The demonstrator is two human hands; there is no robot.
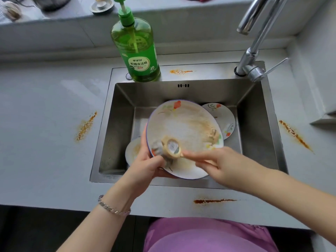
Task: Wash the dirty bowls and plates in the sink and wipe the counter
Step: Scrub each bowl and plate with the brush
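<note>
Over the sink (123,124), your left hand (149,166) grips the plate (187,124) by its rim, tilted face-up so your right hand (214,160), pinching the blurred scrubber (172,148), can reach the smears.

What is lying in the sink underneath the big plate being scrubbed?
Two dishes peek out from under the big plate: a flowered plate at right, a stained dish at left. It covers much of both and the sink floor, so anything else is hidden.
</note>
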